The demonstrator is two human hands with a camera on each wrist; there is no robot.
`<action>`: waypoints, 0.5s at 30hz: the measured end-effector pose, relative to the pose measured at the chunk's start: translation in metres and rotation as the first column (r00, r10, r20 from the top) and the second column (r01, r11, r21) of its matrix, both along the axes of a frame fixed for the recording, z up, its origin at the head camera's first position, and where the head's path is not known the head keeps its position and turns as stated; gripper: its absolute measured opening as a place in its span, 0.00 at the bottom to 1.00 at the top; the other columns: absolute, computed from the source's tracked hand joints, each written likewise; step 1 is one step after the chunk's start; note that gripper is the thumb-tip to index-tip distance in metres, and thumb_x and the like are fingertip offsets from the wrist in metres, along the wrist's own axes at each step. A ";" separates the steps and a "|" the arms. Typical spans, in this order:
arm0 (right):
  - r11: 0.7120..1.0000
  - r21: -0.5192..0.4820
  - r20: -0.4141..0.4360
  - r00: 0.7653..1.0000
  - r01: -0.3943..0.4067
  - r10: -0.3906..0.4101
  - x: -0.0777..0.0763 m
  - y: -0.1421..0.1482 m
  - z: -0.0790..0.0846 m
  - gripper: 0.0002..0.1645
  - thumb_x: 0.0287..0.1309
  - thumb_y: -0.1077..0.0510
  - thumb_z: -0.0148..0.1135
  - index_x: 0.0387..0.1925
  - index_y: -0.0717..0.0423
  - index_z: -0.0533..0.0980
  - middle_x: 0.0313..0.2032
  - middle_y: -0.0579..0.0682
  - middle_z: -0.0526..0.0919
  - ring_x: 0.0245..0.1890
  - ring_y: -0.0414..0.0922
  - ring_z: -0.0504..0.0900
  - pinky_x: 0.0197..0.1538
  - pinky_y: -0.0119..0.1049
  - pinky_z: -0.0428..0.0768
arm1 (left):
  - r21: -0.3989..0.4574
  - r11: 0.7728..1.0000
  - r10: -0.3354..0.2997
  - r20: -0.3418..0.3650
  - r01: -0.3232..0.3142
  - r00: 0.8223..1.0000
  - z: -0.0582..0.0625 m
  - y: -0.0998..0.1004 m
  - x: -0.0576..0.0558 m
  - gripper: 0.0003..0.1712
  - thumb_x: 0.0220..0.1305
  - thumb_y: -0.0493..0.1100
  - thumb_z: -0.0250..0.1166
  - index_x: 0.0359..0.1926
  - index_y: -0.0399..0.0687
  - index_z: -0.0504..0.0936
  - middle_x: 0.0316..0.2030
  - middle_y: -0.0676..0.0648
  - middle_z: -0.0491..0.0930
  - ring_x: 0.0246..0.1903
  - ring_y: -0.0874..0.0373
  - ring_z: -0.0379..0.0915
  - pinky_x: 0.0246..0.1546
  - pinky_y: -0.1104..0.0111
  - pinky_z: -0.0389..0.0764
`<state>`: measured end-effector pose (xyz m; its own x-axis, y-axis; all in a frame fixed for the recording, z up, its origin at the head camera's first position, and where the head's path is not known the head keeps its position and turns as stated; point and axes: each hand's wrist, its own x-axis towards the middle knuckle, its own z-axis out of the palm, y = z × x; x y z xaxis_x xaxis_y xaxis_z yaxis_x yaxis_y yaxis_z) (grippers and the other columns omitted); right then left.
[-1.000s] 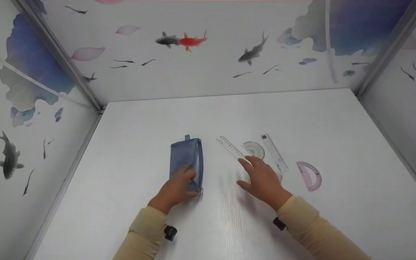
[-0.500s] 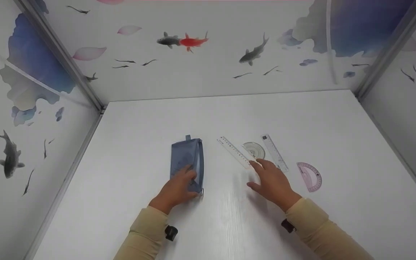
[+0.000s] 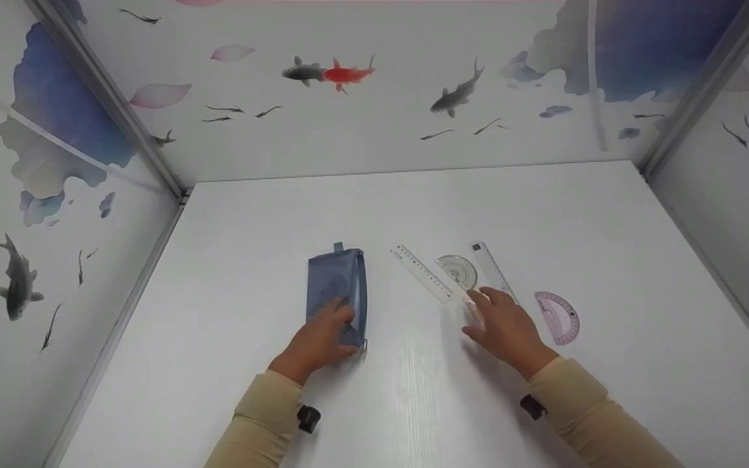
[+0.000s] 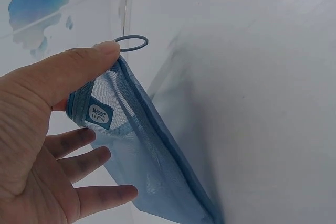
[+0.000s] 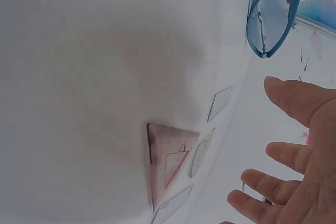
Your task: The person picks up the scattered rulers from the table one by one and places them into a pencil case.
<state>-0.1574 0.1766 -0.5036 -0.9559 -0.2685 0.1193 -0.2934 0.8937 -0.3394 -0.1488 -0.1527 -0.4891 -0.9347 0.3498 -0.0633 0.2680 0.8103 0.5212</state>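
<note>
My left hand (image 3: pixel 317 335) pinches the near end of a blue mesh zip pouch (image 3: pixel 330 273) between thumb and index finger; the other fingers are spread in the left wrist view. The pouch's zipped side gapes, and a ring pull (image 4: pixel 134 42) hangs by the thumb. My right hand (image 3: pixel 507 330), holding nothing, hovers with fingers spread over a pink set square (image 5: pixel 156 156), which it partly hides in the head view. Just beyond lie a clear ruler (image 3: pixel 422 273), a clear protractor (image 3: pixel 457 269) and a second clear ruler (image 3: pixel 492 265), its near end behind my fingers.
A pink protractor (image 3: pixel 571 318) lies right of my right hand. Everything sits on a white table (image 3: pixel 251 214), enclosed at the back and sides by white panels (image 3: pixel 374 140) printed with fish and petals.
My right hand has moved right and slightly nearer, uncovering the near end of the left ruler and part of the set square. The left hand and pouch have stayed put.
</note>
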 end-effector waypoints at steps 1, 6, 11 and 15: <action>1.000 -0.003 0.003 1.000 0.003 -0.003 0.000 0.002 -0.001 0.39 0.51 0.53 0.72 0.63 0.61 0.69 0.60 0.65 0.72 0.60 0.63 0.71 0.55 0.58 0.73 | 0.001 1.000 0.000 0.005 0.000 1.000 0.000 0.000 0.000 0.22 0.50 0.42 0.76 0.39 0.49 0.70 0.68 0.33 0.61 0.65 0.34 0.60 0.55 0.47 0.73; 1.000 -0.006 0.018 1.000 0.007 -0.007 0.000 0.009 -0.002 0.36 0.54 0.55 0.70 0.62 0.62 0.68 0.60 0.66 0.71 0.60 0.64 0.70 0.55 0.59 0.73 | 0.009 1.000 -0.006 0.023 0.006 1.000 -0.001 -0.001 -0.001 0.22 0.51 0.42 0.75 0.41 0.49 0.71 0.69 0.33 0.59 0.66 0.34 0.59 0.56 0.47 0.72; 1.000 -0.003 0.027 1.000 0.014 -0.014 -0.001 0.013 -0.004 0.34 0.55 0.57 0.68 0.62 0.63 0.69 0.59 0.67 0.71 0.60 0.65 0.70 0.56 0.59 0.72 | 0.017 1.000 -0.007 0.030 0.006 1.000 -0.001 -0.002 -0.001 0.22 0.51 0.42 0.75 0.42 0.49 0.71 0.69 0.33 0.59 0.66 0.34 0.58 0.56 0.46 0.71; 1.000 -0.009 0.033 0.999 0.023 -0.023 -0.001 0.017 -0.007 0.34 0.54 0.59 0.69 0.61 0.63 0.69 0.59 0.68 0.71 0.60 0.65 0.70 0.57 0.59 0.71 | 0.018 1.000 -0.004 0.031 0.004 1.000 -0.002 -0.002 -0.002 0.22 0.52 0.42 0.75 0.42 0.49 0.71 0.69 0.34 0.59 0.67 0.35 0.57 0.58 0.46 0.70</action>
<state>-0.1583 0.1932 -0.5107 -0.9653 -0.2451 0.0900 -0.2610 0.8968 -0.3574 -0.1508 -0.1549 -0.4908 -0.9310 0.3549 -0.0855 0.2548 0.7994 0.5441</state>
